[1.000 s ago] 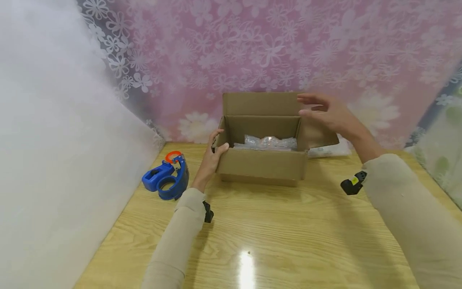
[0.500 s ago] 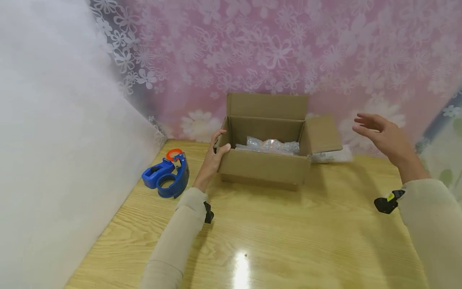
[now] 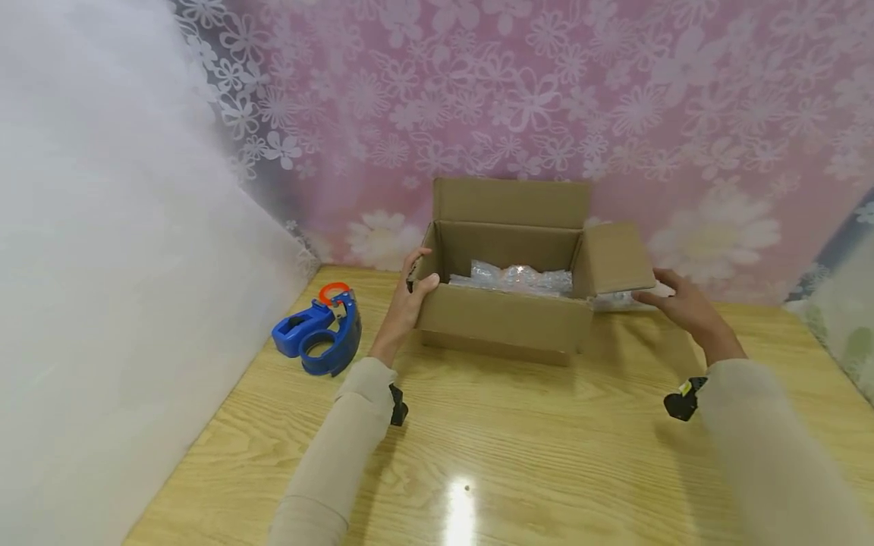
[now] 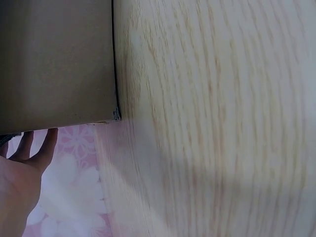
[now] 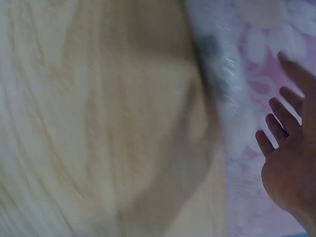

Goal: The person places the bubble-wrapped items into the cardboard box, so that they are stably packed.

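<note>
An open cardboard box (image 3: 501, 322) stands at the back middle of the table, flaps spread. Bubble-wrapped contents (image 3: 522, 280) show inside it. My left hand (image 3: 406, 303) grips the box's left side, thumb over the front corner; in the left wrist view its fingers (image 4: 42, 150) reach behind the cardboard. Beyond the right flap (image 3: 617, 258), my right hand (image 3: 690, 307) reaches in close to a clear plastic-wrapped package (image 3: 611, 302), partly hidden under the flap. Seen from the right wrist, that hand's fingers (image 5: 284, 116) are spread, apart from the blurred package (image 5: 217, 66).
A blue tape dispenser (image 3: 341, 341) with an orange ring (image 3: 334, 290) lies left of the box. Flowered cloth (image 3: 505, 106) hangs close behind the table's back edge. A white sheet (image 3: 123, 265) bounds the left side. Wood-grain tabletop (image 3: 532, 440) spreads in front.
My right hand has left the right flap, swung out to the right, then come back lower toward the wrapped package. The left hand keeps its grip on the box.
</note>
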The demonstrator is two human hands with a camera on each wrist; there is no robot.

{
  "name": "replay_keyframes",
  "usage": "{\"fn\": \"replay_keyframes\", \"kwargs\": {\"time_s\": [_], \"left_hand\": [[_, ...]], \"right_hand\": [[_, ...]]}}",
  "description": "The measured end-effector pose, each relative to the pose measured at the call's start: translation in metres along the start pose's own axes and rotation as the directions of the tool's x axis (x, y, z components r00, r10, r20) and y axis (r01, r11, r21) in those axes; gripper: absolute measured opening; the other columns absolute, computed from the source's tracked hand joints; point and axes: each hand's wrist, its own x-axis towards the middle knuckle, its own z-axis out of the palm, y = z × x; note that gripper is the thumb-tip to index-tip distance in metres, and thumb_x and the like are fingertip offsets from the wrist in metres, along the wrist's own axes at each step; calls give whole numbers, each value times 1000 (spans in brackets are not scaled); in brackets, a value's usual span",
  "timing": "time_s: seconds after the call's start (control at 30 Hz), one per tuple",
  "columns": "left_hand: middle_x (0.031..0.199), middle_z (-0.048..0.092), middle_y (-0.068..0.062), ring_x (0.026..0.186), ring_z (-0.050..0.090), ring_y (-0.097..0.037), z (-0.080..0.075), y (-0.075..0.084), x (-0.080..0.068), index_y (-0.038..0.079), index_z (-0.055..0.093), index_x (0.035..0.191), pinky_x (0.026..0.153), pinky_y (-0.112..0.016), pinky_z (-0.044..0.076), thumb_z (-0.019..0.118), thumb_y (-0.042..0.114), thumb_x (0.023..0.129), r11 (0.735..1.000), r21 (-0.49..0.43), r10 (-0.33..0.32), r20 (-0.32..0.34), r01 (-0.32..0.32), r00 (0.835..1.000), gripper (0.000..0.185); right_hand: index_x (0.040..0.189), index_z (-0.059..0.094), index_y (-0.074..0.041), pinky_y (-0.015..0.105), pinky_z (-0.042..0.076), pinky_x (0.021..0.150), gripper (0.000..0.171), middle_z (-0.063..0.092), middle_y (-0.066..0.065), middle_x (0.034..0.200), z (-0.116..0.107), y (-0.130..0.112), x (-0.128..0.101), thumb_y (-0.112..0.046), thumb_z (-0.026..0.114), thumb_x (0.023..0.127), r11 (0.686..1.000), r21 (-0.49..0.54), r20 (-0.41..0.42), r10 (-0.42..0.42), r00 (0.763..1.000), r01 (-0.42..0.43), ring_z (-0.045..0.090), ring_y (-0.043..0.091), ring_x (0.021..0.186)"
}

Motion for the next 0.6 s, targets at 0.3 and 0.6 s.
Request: {"fn": "replay_keyframes", "kwargs": {"time_s": [0.3, 0.6], "left_hand": [[172, 8, 0, 116, 48, -36, 1, 3, -1, 21, 30, 161, 110, -61, 33, 52, 33, 105, 999, -38, -12, 38, 14, 999, 61], [172, 11, -1, 142, 33, -35, -1, 3, -2, 23, 34, 159, 116, -64, 25, 53, 36, 105, 999, 5, 31, 2, -31, 1000, 59]], "right_hand": [[163, 12, 5, 83, 15, 106, 79, 5, 43, 161, 33, 33, 13, -31, 57, 108, 979, -195, 2, -57, 998, 56, 6, 70, 142], [148, 44, 4, 80, 21, 101, 70, 25, 41, 156, 25, 33, 1, -39, 70, 99, 956, -280, -16, -91, 996, 83, 19, 68, 138]]}}
